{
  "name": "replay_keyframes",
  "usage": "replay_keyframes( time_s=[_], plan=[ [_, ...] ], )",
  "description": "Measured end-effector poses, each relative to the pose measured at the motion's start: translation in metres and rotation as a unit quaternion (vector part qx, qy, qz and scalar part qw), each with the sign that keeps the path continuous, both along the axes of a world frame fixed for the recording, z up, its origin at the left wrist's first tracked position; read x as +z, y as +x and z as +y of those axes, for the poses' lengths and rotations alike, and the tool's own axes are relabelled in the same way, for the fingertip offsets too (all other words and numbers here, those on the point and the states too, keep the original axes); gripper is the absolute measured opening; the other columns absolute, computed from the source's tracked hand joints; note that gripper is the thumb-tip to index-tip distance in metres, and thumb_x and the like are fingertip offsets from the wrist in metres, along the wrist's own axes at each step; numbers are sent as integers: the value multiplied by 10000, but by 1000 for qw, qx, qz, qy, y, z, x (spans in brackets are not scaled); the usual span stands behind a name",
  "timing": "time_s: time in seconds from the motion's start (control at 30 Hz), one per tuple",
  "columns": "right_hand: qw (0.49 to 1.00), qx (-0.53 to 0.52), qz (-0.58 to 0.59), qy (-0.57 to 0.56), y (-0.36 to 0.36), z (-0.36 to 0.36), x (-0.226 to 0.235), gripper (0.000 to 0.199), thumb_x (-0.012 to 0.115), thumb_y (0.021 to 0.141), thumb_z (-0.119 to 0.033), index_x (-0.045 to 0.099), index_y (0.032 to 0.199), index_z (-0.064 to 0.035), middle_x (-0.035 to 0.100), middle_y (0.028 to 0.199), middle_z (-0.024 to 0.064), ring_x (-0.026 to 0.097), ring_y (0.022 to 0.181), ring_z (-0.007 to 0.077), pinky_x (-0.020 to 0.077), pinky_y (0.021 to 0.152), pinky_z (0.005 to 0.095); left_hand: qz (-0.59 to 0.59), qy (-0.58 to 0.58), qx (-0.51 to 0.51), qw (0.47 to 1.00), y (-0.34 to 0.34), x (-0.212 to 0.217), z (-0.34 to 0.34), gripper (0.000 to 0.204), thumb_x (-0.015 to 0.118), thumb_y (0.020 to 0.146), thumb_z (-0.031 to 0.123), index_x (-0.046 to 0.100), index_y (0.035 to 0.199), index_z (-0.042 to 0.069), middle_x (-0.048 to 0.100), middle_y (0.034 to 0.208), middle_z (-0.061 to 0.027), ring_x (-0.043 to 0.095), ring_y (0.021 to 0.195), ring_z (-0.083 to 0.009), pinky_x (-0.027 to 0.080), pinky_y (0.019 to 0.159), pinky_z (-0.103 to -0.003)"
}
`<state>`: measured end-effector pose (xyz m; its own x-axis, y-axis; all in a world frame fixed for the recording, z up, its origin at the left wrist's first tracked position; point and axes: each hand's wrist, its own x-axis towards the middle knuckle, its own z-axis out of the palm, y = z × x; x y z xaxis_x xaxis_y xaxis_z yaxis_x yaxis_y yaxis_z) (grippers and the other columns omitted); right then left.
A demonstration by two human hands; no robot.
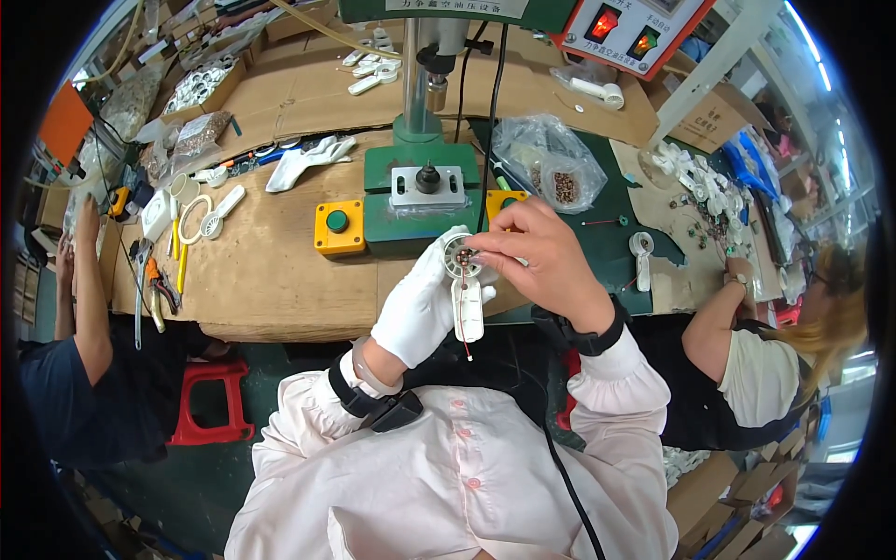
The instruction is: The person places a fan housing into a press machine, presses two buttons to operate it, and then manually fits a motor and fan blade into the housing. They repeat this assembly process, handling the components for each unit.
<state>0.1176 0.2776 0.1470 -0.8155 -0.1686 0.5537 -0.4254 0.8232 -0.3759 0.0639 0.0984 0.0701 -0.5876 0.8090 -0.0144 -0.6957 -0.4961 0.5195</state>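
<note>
My left hand (415, 303), in a white glove, grips a white handheld fan housing (469, 313) with a round slotted head and a short handle. The bare right hand (546, 261) reaches over the head, thumb and fingertips pinched at its centre on a small dark, coppery motor part (464, 257), partly hidden by the fingers. Thin wires (460, 322) run from the head down the handle and hang past its end to a small white plug. Just beyond my hands stands a green press (415, 219) with a black fixture (427, 177) on its metal plate.
Yellow boxes with green buttons flank the press, the left one (339, 229) fully visible. A white glove (308, 163), pliers (161, 285) and fan parts (222, 213) lie left. To the right are a plastic bag of small parts (565, 182) and another fan housing (641, 257). People sit on both sides.
</note>
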Motion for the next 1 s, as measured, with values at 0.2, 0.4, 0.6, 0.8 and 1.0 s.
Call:
replay_keyframes(
  time_s=[0.2,0.4,0.6,0.8,1.0],
  plan=[
    [998,47,-29,31,-9,5,1,207,788,743,-156,764,948,-137,568,824,30,567,837,238,468,716,346,9,-8,-6,1000,-2,-6,2,472,446,1036,367,424,1421,95,553,1323,-72,594,1147,-250,502,974,-447],
    [998,33,-42,36,-12,2,0,184,789,741,-166,759,918,-123,587,822,35,574,841,243,478,720,352,-15,3,-16,1000,-4,-10,5,453,441,1040,360,436,1409,98,565,1298,-61,597,1138,-226,505,978,-436],
    [998,29,-40,36,-14,1,-2,164,786,740,-158,755,895,-113,601,819,41,577,838,247,481,721,348,-17,9,-13,1000,-5,-9,7,451,453,1037,356,437,1408,100,571,1285,-56,599,1131,-218,504,983,-428],
    [998,36,-38,34,-16,1,-4,157,785,740,-158,754,884,-104,610,820,42,582,829,247,484,717,347,-23,4,-13,1000,-6,-11,6,455,467,1032,355,438,1406,97,571,1283,-57,603,1121,-219,506,981,-424],
    [998,31,-47,33,-16,1,-3,161,786,741,-159,755,887,-101,619,826,43,589,818,245,487,715,347,-12,10,-15,1000,-6,-11,5,457,474,1028,355,441,1402,94,577,1273,-62,609,1108,-224,510,974,-425]
  ],
)
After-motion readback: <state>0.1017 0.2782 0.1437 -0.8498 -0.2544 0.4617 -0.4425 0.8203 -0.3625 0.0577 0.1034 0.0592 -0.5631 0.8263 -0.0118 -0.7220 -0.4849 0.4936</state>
